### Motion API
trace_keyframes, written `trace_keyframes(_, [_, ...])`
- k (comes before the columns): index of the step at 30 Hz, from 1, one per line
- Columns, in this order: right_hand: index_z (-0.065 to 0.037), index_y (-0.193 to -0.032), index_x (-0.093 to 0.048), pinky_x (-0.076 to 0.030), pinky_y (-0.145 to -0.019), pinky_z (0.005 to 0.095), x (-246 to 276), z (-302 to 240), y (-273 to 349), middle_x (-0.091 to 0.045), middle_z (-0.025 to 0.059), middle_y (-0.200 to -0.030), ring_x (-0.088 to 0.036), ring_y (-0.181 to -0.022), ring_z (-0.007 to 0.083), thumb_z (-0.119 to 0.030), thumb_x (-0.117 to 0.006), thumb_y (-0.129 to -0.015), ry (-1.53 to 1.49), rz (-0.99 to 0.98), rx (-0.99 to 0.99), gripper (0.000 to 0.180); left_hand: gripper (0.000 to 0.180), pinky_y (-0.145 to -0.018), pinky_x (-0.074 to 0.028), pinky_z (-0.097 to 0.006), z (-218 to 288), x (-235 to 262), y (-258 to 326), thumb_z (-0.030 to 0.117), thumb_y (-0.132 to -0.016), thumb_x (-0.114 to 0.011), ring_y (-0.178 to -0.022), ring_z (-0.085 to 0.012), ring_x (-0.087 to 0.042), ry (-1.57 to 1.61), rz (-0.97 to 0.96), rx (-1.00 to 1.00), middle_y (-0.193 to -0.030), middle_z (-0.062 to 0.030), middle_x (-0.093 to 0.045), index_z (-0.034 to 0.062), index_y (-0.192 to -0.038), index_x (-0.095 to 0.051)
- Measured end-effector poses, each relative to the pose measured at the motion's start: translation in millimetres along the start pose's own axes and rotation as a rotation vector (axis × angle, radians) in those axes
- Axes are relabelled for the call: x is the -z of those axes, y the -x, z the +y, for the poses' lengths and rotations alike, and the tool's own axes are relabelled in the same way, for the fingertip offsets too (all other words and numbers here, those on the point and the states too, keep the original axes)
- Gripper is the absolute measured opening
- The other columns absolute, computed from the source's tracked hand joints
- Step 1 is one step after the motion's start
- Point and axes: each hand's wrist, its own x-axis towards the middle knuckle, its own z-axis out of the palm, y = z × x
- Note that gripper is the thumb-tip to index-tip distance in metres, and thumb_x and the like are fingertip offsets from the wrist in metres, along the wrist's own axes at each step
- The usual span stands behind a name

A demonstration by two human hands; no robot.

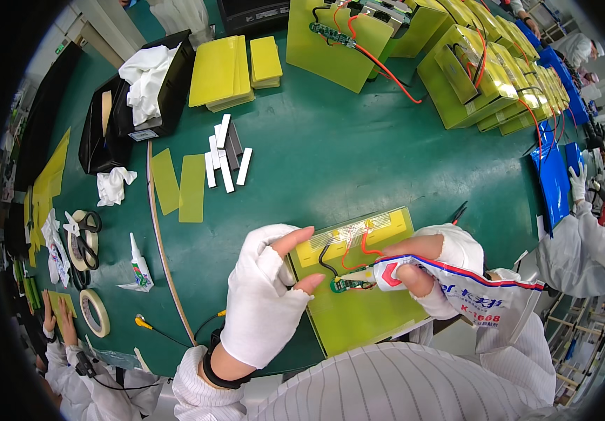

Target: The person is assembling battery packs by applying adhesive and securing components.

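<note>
A battery pack with yellow-green sheeting lies in front of me. Black and red wires run from its taped far end to a small green circuit board. My right hand, in a white glove with bare fingertips, grips a white glue tube with a red and blue edge. The tube's nozzle points left, over the circuit board. At the pack's left side is my left hand, also gloved, with bare thumb and forefinger apart and nothing between them. I cannot tell whether it touches the pack.
Wired battery packs stand at the far right. Yellow sheets, white strips and black bins lie farther off. Leftward are another glue tube, scissors and a tape roll. Co-workers' hands show at lower left.
</note>
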Motion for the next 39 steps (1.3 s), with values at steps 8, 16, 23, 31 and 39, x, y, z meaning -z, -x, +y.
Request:
trace_keyframes(8, [-0.002, -0.095, -0.067, -0.050, -0.061, 0.0302, 0, -3, 0, -0.069, 0.0091, -0.078, -0.067, -0.067, 0.0205, -0.034, -0.060, -0.095, -0.029, -0.010, -0.078, 0.033, 0.056, -0.059, -0.046, -0.027, -2, 0, 1, -0.007, -0.069, -0.078, -0.060, -0.0110, -0.049, 0.013, 0.003, 0.006, -0.113, -0.0052, -0.054, 0.0104, -0.120, -0.063])
trace_keyframes(16, [-0.004, -0.091, -0.069, -0.049, -0.060, 0.0296, 4, -6, -1, -0.069, 0.0089, -0.076, -0.066, -0.066, 0.0208, -0.034, -0.061, -0.095, -0.086, -0.079, -0.112, 0.032, 0.056, -0.059, -0.047, -0.027, -1, 0, 0, -0.007, -0.070, -0.078, -0.060, -0.0110, -0.049, 0.006, 0.003, -0.004, -0.112, -0.0052, -0.054, 0.0103, -0.120, -0.063])
trace_keyframes(23, [-0.004, -0.088, -0.070, -0.049, -0.059, 0.0297, 2, -7, -3, -0.069, 0.0083, -0.074, -0.066, -0.063, 0.0212, -0.035, -0.061, -0.094, -0.042, -0.055, -0.131, 0.033, 0.056, -0.059, -0.047, -0.027, -2, 0, 1, -0.007, -0.070, -0.078, -0.060, -0.0111, -0.049, 0.000, 0.006, -0.005, -0.112, -0.0051, -0.054, 0.0106, -0.120, -0.063])
trace_keyframes(31, [-0.003, -0.088, -0.070, -0.049, -0.060, 0.0300, 9, -12, -4, -0.068, 0.0089, -0.074, -0.066, -0.064, 0.0214, -0.030, -0.062, -0.094, -0.048, -0.005, -0.058, 0.029, 0.056, -0.059, -0.046, -0.027, 0, 0, 2, -0.007, -0.069, -0.078, -0.059, -0.0110, -0.048, 0.003, 0.003, -0.010, -0.113, -0.0053, -0.054, 0.0104, -0.120, -0.063])
trace_keyframes(39, [-0.005, -0.087, -0.070, -0.050, -0.061, 0.0308, 13, -15, -7, -0.067, 0.0074, -0.074, -0.066, -0.066, 0.0221, -0.028, -0.063, -0.093, -0.036, -0.202, -0.159, 0.024, 0.057, -0.058, -0.046, -0.028, -4, 0, 1, -0.006, -0.068, -0.079, -0.058, -0.0120, -0.047, -0.037, 0.022, -0.035, -0.112, -0.0061, -0.055, 0.0102, -0.120, -0.063])
